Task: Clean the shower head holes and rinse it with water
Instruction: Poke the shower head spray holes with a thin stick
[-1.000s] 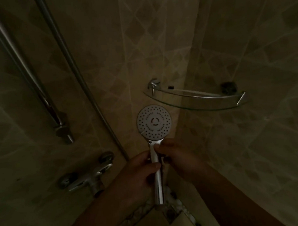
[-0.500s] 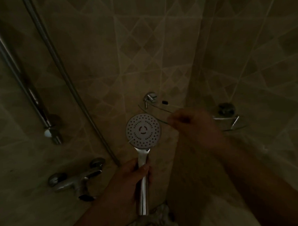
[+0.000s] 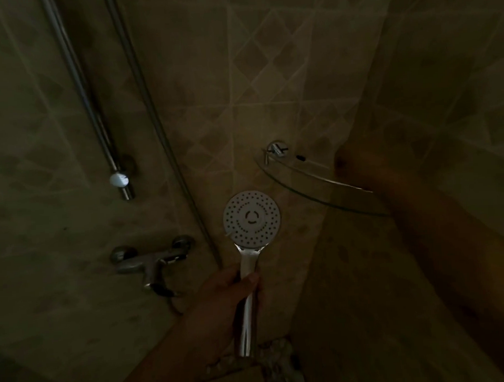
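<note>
The chrome shower head (image 3: 252,218) points its white round face with many small holes up at me. My left hand (image 3: 226,293) grips its chrome handle (image 3: 247,306) in the lower middle of the view. My right hand (image 3: 356,164) reaches out over the glass corner shelf (image 3: 299,186) at the right. It is dark and blurred, and I cannot make out its fingers or whether they hold anything.
A chrome mixer tap (image 3: 153,261) is fixed to the tiled wall at the lower left. A slide rail (image 3: 97,125) and the shower hose (image 3: 152,114) run down the wall above it. A small dark item (image 3: 300,157) lies on the shelf.
My right hand left the handle and moved up and right to the corner shelf. My left hand keeps its hold on the shower head.
</note>
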